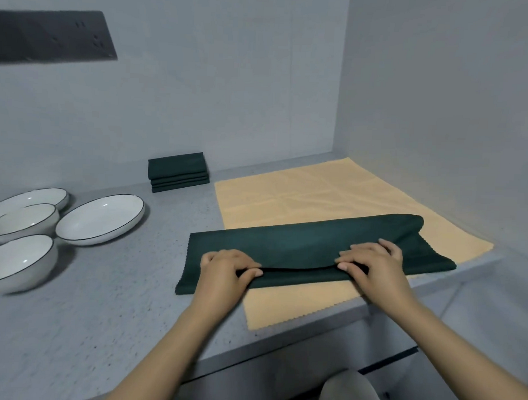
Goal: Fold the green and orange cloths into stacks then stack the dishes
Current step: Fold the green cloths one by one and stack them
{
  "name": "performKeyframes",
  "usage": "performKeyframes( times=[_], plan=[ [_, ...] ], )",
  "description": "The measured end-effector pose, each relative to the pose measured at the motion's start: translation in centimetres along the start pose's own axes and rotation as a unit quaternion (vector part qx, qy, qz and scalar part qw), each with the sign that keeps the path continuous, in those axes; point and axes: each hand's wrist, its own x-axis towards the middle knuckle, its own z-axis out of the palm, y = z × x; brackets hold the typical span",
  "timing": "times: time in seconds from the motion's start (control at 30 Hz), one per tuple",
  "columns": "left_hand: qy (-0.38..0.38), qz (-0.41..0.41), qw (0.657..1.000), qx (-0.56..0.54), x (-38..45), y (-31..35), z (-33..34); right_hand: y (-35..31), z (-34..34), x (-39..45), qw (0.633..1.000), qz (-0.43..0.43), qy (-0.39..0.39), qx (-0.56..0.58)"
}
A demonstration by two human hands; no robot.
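Pinching the near edge of the green cloth [300, 249], the left hand [224, 267] and right hand [371, 263] each have thumb and curled fingers closed on the upper layer, the left towards the cloth's left end, the right past its middle. The cloth lies as a long band, its long axis running left to right across the near part of the orange cloth [317, 189], which is spread flat beneath it. Both hands are on the near side, so the fabric stretches away from the fingers, and the next fold probably goes along that axis. Behind the green cloth, against the wall, sits one stack of folded green cloths [178, 173]. Left of it stand five white dishes [100, 219], one barely in view
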Motion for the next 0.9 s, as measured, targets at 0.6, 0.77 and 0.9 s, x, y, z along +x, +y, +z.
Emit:
performKeyframes(
  times=[0.6, 0.77, 0.9],
  plan=[
    [-0.009, -0.038, 0.999, -0.015, -3.0, 0.7, 0.7, -0.1, 0.3, -3.0, 0.998, 0.04, -0.006, 0.049],
    [-0.025, -0.058, 0.997, 0.046, -2.2, 2.3, 0.5, 0.0, 0.2, -3.1, 0.998, 0.046, -0.014, 0.051],
    [-0.043, -0.076, 0.994, 0.064, -0.5, 3.8, 1.2, 0.0, 0.2, -3.1, 0.998, 0.045, -0.02, 0.046]
  ],
)
